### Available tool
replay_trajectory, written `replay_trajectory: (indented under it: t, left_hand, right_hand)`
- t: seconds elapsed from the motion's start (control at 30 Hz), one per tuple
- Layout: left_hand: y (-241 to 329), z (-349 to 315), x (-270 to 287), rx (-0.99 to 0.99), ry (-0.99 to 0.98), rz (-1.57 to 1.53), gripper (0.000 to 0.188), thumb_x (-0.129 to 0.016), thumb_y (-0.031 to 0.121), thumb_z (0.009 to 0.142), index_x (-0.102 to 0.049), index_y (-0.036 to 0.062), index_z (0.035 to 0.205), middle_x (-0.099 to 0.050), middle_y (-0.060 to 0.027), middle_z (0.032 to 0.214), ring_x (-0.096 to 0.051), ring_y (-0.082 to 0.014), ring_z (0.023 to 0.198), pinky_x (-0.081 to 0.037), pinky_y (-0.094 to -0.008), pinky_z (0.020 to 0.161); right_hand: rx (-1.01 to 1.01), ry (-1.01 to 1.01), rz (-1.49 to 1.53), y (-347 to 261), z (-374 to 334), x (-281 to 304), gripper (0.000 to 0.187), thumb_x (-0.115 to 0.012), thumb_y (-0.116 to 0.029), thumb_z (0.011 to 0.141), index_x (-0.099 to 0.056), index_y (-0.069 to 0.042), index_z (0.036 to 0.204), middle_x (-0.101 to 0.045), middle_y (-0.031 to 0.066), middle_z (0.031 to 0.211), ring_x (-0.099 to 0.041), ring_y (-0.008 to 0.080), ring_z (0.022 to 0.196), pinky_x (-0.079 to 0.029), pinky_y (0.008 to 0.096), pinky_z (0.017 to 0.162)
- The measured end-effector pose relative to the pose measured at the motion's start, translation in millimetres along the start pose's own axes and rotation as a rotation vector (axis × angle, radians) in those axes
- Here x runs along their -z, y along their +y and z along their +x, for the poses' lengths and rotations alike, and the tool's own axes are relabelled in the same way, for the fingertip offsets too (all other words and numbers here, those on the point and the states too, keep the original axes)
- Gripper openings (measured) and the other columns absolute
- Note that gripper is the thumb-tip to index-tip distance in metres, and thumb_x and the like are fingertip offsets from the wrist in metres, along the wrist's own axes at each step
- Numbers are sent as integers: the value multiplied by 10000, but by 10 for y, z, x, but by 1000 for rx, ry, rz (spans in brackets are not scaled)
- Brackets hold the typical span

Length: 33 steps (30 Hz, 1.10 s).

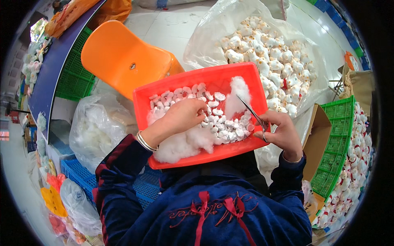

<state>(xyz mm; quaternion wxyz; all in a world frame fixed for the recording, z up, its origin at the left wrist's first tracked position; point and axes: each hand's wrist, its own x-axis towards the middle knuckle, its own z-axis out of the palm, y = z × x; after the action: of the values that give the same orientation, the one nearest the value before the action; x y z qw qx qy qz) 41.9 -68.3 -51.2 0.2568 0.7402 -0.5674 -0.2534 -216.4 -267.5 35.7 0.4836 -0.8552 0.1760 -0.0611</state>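
A red plastic tray (221, 74) lies across my lap, tilted. Inside it are many small white pieces (223, 129), several of them rounded and cup-like, and loose white stuffing (186, 143). My left hand (184, 117) is over the tray with its fingers curled together among the pieces; what they pinch is hidden. At the tray's right rim my right hand (279, 131) grips slender metal forceps (254, 115) by their finger loops. Their tip points up and left, against a tall tuft of stuffing (238, 92).
An orange chair (123, 57) stands beyond the tray. Ahead right, a clear plastic bag (205, 41) holds many small white plush pieces (279, 61). Green crates (334, 151) and a cardboard box (318, 141) are right; a bag of stuffing (100, 123) and blue crate (78, 174) left.
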Motion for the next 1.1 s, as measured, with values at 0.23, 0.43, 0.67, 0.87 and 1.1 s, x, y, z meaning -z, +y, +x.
replay_trajectory:
  t: [0.23,0.43,0.67,0.87,1.1]
  left_hand:
    - [94,87,169,213,-164,-146,155,-683,161,902,-727,56,1007,-706,-143,984,-697,-314,930,-556,-427,799]
    - [62,49,17,51,-84,61,150,-710,154,888,-717,63,1007,-704,-156,938,-701,-341,905,-559,-444,786]
    - [-138,73,-79,6,-93,-13,137,-655,115,876,-714,33,969,-698,-213,939,-692,-397,921,-557,-486,817]
    - [-152,-79,-90,39,-166,48,230,-734,206,879,-695,36,1029,-667,-190,1040,-679,-382,974,-552,-481,861]
    - [-173,-49,27,85,-163,1,239,-718,175,900,-693,20,1080,-670,-180,1014,-694,-351,958,-560,-438,813]
  right_hand:
    - [3,-2,-49,10,90,31,266,-843,-76,736,-738,-2,969,-667,66,756,-617,139,681,-499,289,666]
    - [2,-20,-67,10,209,21,305,-857,-72,719,-736,2,989,-673,72,776,-628,154,684,-507,296,668]
    - [0,-71,-92,40,317,24,322,-851,-81,725,-734,-5,1015,-696,101,817,-679,178,725,-544,313,697]
    - [41,-182,-102,-85,530,-27,311,-849,-138,762,-732,-14,1023,-707,149,865,-689,265,756,-535,370,704]
    - [59,-199,-50,-110,689,-62,325,-854,-219,819,-720,-23,1041,-644,129,779,-599,233,668,-495,342,649]
